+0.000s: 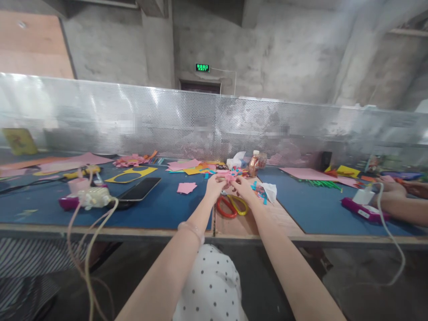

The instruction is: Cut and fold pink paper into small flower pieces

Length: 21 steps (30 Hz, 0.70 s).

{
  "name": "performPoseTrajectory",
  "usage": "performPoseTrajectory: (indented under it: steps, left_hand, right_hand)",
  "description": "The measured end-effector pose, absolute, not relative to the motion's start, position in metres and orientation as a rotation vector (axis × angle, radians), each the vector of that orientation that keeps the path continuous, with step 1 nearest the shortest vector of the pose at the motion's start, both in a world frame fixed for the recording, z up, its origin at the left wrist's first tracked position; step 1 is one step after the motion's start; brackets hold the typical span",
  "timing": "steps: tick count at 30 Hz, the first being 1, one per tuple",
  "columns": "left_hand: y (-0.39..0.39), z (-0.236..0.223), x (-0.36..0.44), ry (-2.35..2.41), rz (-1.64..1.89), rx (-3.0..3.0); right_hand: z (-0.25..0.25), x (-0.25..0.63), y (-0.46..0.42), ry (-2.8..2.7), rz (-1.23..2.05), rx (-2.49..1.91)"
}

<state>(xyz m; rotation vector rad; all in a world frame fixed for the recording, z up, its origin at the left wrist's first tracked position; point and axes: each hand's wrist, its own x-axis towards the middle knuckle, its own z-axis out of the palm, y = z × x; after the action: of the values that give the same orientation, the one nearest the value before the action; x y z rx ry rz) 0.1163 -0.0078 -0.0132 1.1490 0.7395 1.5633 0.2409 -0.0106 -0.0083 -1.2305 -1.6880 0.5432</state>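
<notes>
Both my hands meet over the middle of the table, their fingers closed on a small pink paper piece (pixel 229 177) that looks folded or flower-shaped. My left hand (pixel 214 186) grips its left side, and my right hand (pixel 243 186) grips the right. Fingertips cover part of the paper. Just below lie scissors with one red and one yellow handle (pixel 227 207); their blades point away, partly under my hands. A small stack of pink paper squares (pixel 186 187) rests left of my left hand. Blue and red paper scraps (pixel 259 191) and a crumpled white tissue (pixel 269 191) lie to the right.
A phone (pixel 142 189), power strip with cables (pixel 90 198) and yellow paper with cut-out holes (pixel 132 174) occupy the left. Behind stand a bottle (pixel 254 164) and a perforated metal screen (pixel 150 120). Another person's arm (pixel 401 203) rests at far right beside a purple power strip (pixel 363 210).
</notes>
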Motion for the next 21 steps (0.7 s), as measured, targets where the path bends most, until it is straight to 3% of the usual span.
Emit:
performPoseTrajectory:
  steps: [14,21]
  left_hand:
    - [-0.0129,-0.0104,0.1216,0.509,1.476,0.959]
    - [-0.0078,-0.0109,0.1216,0.377,1.475,0.936]
  right_hand:
    - [-0.0105,0.2376,-0.0019,-1.657,0.361,-1.083]
    - [-0.0100,0.2357,0.0006,-1.546,0.477,-1.005]
